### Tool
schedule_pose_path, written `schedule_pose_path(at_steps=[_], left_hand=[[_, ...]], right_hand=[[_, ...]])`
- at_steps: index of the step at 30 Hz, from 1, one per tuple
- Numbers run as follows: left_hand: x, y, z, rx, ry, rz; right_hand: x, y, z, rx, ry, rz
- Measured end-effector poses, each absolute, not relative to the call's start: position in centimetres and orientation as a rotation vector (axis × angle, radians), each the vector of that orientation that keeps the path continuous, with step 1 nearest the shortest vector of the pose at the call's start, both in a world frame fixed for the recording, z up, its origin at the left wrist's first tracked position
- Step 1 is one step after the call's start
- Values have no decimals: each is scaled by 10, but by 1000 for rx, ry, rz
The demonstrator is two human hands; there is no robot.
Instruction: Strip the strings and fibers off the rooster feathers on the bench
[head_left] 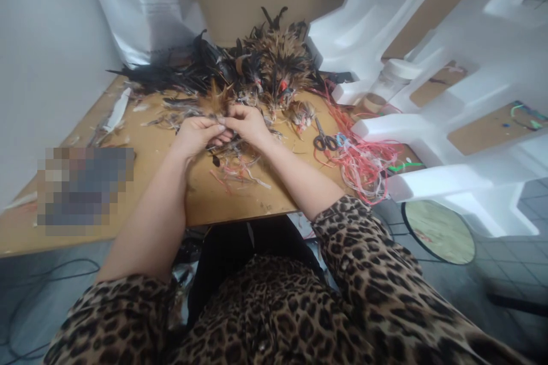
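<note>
Both of my hands meet over the middle of the wooden table. My left hand is closed, thumb against fingers, at the base of a small bunch of golden-brown feathers. From the other side my right hand pinches the same base, its fingertips touching the left thumb. The exact grip is partly hidden by the fingers. Loose feather scraps and pink and white strands lie below my hands. Right behind them spreads a pile of black feathers and a bushy heap of brown feathers.
Black-handled scissors lie right of my hands, beside tangled pink strings. White foam pieces and a clear jar crowd the right. A silver bag stands at the back left. A blurred-out item lies left on the table.
</note>
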State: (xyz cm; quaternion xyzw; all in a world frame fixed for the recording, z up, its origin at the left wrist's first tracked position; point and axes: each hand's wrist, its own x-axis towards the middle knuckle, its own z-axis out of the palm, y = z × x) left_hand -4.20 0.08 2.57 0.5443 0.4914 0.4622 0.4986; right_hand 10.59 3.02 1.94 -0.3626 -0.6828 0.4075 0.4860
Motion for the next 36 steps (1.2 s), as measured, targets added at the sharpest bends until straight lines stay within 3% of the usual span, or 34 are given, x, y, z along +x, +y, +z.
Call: schedule_pose_path(at_steps=[7, 13, 21, 36], left_hand=[[-46, 5, 23, 1251, 1193, 1219], [-50, 6, 26, 1089, 1155, 1256], [-53, 6, 26, 1019, 973, 1219], [-52, -4, 29, 1056, 858, 981]], right_hand=[[124, 29, 42, -892, -1786, 1045], [155, 19, 67, -770, -2405, 1285], [144, 1, 50, -1083, -2730, 889], [159, 14, 48, -817, -1583, 1499]])
